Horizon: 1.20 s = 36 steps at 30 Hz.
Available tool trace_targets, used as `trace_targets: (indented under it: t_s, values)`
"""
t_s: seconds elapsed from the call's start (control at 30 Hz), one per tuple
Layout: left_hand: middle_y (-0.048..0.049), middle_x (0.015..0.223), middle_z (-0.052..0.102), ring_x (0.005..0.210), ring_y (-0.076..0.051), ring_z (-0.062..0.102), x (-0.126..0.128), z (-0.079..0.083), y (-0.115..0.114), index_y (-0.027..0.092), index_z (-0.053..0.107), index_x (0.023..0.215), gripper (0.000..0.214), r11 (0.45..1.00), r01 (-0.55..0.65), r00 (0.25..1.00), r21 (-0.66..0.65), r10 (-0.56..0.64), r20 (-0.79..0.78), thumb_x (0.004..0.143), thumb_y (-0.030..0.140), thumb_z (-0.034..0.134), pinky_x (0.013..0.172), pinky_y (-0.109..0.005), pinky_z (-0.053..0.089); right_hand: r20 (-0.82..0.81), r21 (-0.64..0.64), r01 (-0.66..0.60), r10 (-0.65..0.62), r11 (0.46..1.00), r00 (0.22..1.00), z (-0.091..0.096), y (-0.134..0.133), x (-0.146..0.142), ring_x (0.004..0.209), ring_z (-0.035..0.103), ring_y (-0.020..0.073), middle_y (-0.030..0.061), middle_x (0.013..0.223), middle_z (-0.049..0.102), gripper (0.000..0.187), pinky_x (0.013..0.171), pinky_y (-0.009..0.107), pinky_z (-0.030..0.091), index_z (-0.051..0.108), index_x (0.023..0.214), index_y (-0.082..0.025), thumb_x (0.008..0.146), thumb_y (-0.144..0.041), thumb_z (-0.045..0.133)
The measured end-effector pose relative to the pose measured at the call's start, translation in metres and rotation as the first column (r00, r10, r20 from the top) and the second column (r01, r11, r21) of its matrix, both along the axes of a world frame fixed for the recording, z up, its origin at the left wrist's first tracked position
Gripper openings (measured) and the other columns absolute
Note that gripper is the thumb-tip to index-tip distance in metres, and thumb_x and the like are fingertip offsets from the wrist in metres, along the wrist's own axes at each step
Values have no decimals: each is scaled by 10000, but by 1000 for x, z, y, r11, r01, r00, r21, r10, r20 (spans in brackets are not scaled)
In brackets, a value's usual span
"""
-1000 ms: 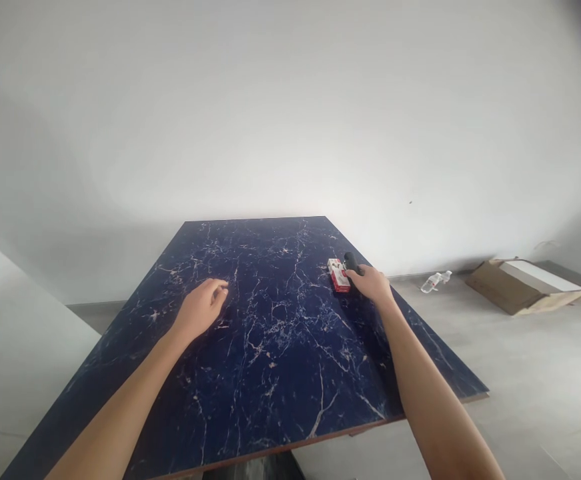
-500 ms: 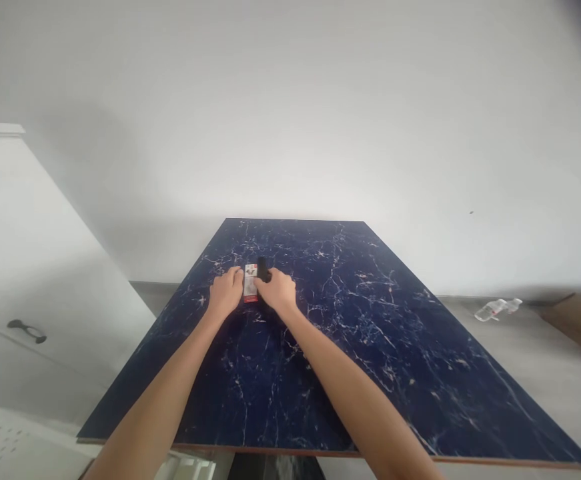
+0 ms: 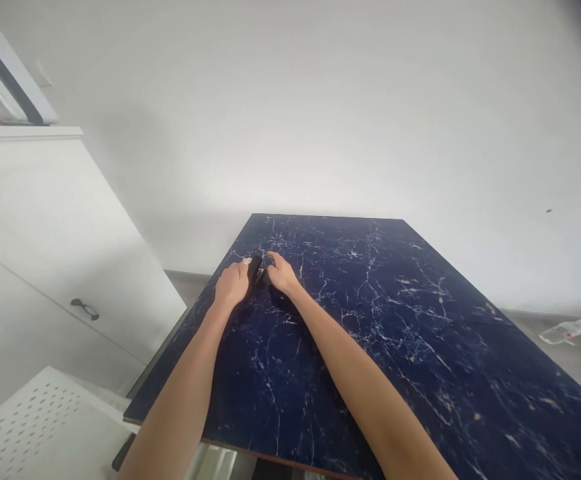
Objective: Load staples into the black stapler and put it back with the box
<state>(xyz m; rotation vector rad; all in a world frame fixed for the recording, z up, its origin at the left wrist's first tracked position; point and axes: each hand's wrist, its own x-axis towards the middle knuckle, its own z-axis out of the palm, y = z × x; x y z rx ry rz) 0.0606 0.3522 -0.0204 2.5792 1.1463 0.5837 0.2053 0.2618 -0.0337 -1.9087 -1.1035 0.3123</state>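
The step in hand is judged to be the placing or settling of a black stapler [image 3: 255, 265], which lies towards the left side of the blue marbled table [image 3: 360, 320], well in from the near edge. The stapler is met on its left by the left hand [image 3: 233, 285], whose fingers are laid along it; whether it is gripped or only steadied cannot be told. The right hand [image 3: 281, 273] is held just beside it on the other side, finger and thumb parted, with nothing seen between them. At the left fingertips a pale edge [image 3: 247, 261] is shown, perhaps part of a box otherwise covered. For the next move, a steady left hand and a clear right hand seem called for, so that the stapler is not knocked askew.

Compared with half a second ago, the red-and-white box is no longer plainly seen between the hands, and the stapler is no longer held by the right hand. More of the white cabinet [image 3: 45, 200] is brought into view.
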Motion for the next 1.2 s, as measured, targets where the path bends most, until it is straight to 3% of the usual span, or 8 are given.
trace_targets:
  t_s: [0.13,0.3,0.37,0.47,0.6,0.7,0.93,1.2]
  values:
    - [-135,1201,684,1105,-315,631,-2,-1,4,197,638,1261,641,1000,29,999,-1,-29,-31,1047,470,98,897,-413,474,23,0,-213,213,977,977,-6,13,10,1183,613,207,37,1272,675,568,1041,318,454,620,1283,-217,768,-45,453]
    - [-119,1280,649,1192,-344,568,-2,-4,4,260,554,1399,615,1000,31,996,6,-30,-88,1047,442,83,955,-472,437,49,8,-270,269,963,962,-9,8,13,1183,598,231,64,1272,665,543,1052,342,447,650,1232,-200,746,-36,473]
    - [-100,1322,629,1220,-347,539,-2,-4,0,285,529,1425,594,999,21,998,36,-19,-66,1049,424,90,979,-492,421,43,12,-251,251,968,967,-10,7,15,1197,591,230,79,1313,640,548,1061,344,441,636,1257,-189,754,-39,479]
    - [-85,1342,612,1222,-336,520,-4,-1,-7,260,635,1303,565,988,12,1000,154,-10,-11,1051,421,156,1015,-488,403,23,15,-210,209,978,978,-12,8,20,1174,609,223,93,1303,646,545,1048,358,456,606,1302,-179,796,-50,452]
    - [-96,1394,558,1275,-352,458,-5,3,-13,220,693,1177,444,935,106,994,340,-101,-32,935,544,507,1082,-491,363,39,38,-192,191,981,981,-16,9,23,1119,636,189,86,1304,644,586,1026,324,470,575,1347,-181,797,-36,436]
    - [-111,1340,588,1262,-359,467,-5,4,-16,206,644,1251,499,928,155,988,339,-138,-74,810,434,692,1075,-484,388,97,72,-204,197,976,976,-18,7,21,1113,630,184,93,1320,629,598,1035,304,456,590,1336,-167,772,-20,460]
    - [-60,1485,450,1264,-280,524,-2,3,-25,250,645,1250,385,918,268,958,294,-285,16,874,183,600,1088,-382,422,216,111,-171,144,979,966,-18,-8,23,1180,570,204,58,1240,651,411,1074,333,408,690,1161,-219,798,-75,562]
    - [-52,1336,597,1233,-299,471,-2,13,-35,299,620,1303,428,854,300,942,425,-335,7,917,122,571,1070,-474,358,220,169,144,-180,975,959,-19,-29,33,991,623,214,86,1152,670,348,950,329,464,682,1181,-194,884,-153,503]
